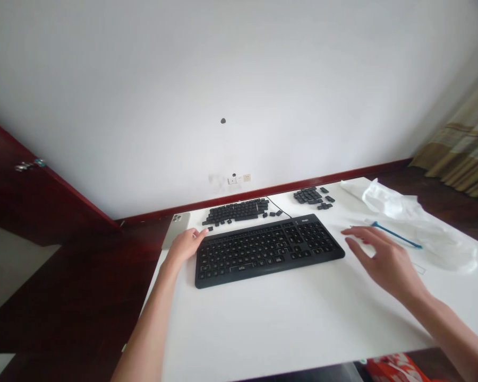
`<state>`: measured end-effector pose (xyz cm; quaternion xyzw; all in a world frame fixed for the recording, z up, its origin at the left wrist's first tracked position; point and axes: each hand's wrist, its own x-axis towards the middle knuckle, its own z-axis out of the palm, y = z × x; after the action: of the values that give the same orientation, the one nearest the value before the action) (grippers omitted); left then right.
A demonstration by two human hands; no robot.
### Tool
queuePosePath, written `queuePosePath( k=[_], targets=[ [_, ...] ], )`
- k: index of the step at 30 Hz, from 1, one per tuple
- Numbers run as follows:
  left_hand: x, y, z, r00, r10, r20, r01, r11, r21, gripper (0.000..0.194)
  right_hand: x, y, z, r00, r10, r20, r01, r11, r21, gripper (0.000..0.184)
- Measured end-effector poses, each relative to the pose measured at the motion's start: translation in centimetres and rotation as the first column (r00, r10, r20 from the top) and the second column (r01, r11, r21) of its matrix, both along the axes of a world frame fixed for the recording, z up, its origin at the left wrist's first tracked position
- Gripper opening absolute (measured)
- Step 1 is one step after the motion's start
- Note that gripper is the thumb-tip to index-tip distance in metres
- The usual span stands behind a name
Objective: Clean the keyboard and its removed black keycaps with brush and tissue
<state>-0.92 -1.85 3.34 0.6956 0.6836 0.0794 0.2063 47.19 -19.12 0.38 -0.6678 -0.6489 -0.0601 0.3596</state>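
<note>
A black computer keyboard (263, 248) lies slightly askew on the white table (271, 323). Its keycaps are off, and the rows of small key stems are exposed. My left hand (185, 245) closes on the keyboard's upper left corner, the thumb along the edge and the other fingers partly hidden. Just beyond that thumb lies one loose keycap (210, 228). Off the keyboard's right end hovers my right hand (382, 260), thumb and forefinger apart, with nothing visible between them. Behind the keyboard sit many black keycaps (241, 210) in rows, and a second group of keycaps (307, 196) farther right.
A phone (175, 229) lies at the table's left edge. Crumpled clear plastic (398, 204) covers the right side, with a thin blue stick (398, 235) by it. The keyboard's cable (279, 207) runs toward the back. A wall with sockets (239, 179) stands behind.
</note>
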Motion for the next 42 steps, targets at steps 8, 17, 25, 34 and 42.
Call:
queuePosePath(
  k=[8,17,25,34,42],
  targets=[
    [-0.2,0.7,-0.9,0.996,0.044,-0.083,-0.035,0.994,0.101,0.052,13.8,1.0,-2.1,0.942,-0.236,0.239,0.263,0.961,-0.088,0.035],
    [-1.1,0.1,0.3,0.985,0.07,-0.159,-0.063,0.997,0.053,0.067,12.3,1.4,-1.5,0.939,-0.215,0.27,0.258,0.957,-0.135,0.043],
    [-0.7,-0.6,1.1,0.999,0.011,0.048,-0.005,0.993,-0.119,0.071,0.1,3.6,-0.2,0.987,-0.079,-0.139,0.015,0.912,-0.41,0.075],
    [-0.4,-3.3,0.9,0.59,0.245,0.769,-0.125,0.969,-0.212,0.058,-1.9,5.8,1.2,0.793,-0.164,-0.587,-0.175,0.862,-0.477,0.07],
    [4.1,-6.0,3.4,0.085,0.153,0.985,-0.449,0.888,-0.099,0.049,-4.1,8.0,4.4,0.397,0.008,-0.918,-0.036,0.999,-0.007,0.05]
  ],
)
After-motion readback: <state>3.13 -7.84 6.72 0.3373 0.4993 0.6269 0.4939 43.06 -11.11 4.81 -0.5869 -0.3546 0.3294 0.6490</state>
